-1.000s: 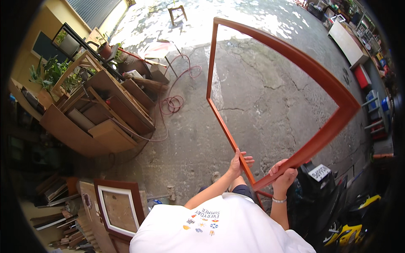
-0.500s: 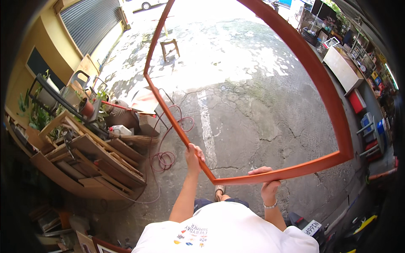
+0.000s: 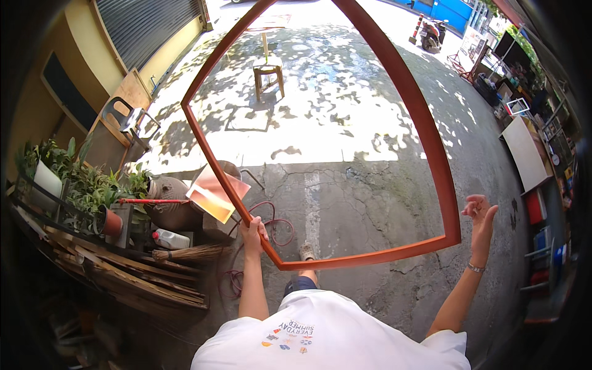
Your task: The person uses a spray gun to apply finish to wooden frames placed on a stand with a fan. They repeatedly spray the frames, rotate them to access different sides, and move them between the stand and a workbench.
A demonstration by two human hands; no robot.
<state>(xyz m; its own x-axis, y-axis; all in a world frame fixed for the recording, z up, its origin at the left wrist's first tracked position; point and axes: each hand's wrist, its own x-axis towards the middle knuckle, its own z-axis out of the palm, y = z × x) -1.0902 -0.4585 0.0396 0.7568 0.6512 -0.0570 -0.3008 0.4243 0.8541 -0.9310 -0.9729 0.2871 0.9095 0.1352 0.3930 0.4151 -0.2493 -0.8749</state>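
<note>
A large reddish-brown frame [image 3: 370, 256] is held up before me, its far edge cut off by the top of the picture. My left hand [image 3: 253, 236] grips its left side close to the near left corner, fingers wrapped round the bar. Off the frame, just beyond its near right corner, my right hand [image 3: 480, 223] is raised with fingers apart and a bracelet at the wrist. It holds nothing. Through the frame's opening I see cracked concrete and a wooden stool [image 3: 267, 66].
Stacked wood boards [image 3: 142, 271], a straw broom [image 3: 188, 251] and potted plants [image 3: 92, 185] line the left side. A red hose [image 3: 283, 231] lies on the ground. On the right stand a white cabinet [image 3: 527, 151] and cluttered shelving. A motorbike [image 3: 433, 36] is parked far off.
My right hand has let go of the frame's near side and moved out to the right. The frame has shifted left, still in my left hand. The view has moved forward, with a foot stepping.
</note>
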